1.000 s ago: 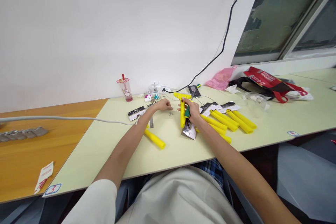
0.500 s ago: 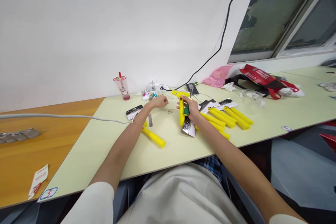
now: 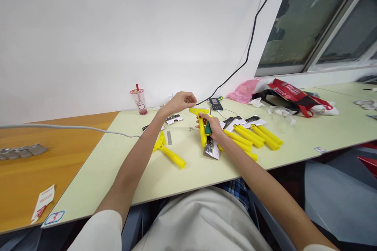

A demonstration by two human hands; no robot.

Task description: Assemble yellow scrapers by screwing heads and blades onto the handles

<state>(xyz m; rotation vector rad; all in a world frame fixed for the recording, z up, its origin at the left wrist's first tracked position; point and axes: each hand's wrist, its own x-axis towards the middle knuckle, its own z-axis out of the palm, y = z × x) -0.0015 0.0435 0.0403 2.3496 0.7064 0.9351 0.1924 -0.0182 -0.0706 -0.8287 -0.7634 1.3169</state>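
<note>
My right hand (image 3: 216, 126) is closed around a yellow scraper (image 3: 202, 132) with a T-shaped head, and also holds a screwdriver (image 3: 207, 128) with a green handle. Raised just above the scraper's head, my left hand (image 3: 183, 101) has its thumb and fingers pinched together; whatever is between them is too small to make out. Several tiny metal screws (image 3: 191, 129) lie on the table below. To their left are a flat metal blade (image 3: 169, 137) and another yellow scraper (image 3: 173, 158), whose head is partly hidden by my left forearm.
Several yellow handles (image 3: 249, 136) lie right of my right hand, among black-and-white cards (image 3: 212, 150). A lidded cup (image 3: 141, 104) stands by the wall. Further right are a black phone-like device (image 3: 216, 104), a pink bag (image 3: 244, 91) and a red bag (image 3: 291, 92). A grey cable (image 3: 73, 127) crosses at left.
My left hand has risen from near the tabletop and moved slightly right, toward the scraper's head. My right hand still holds the scraper and screwdriver, slightly lower in view.
</note>
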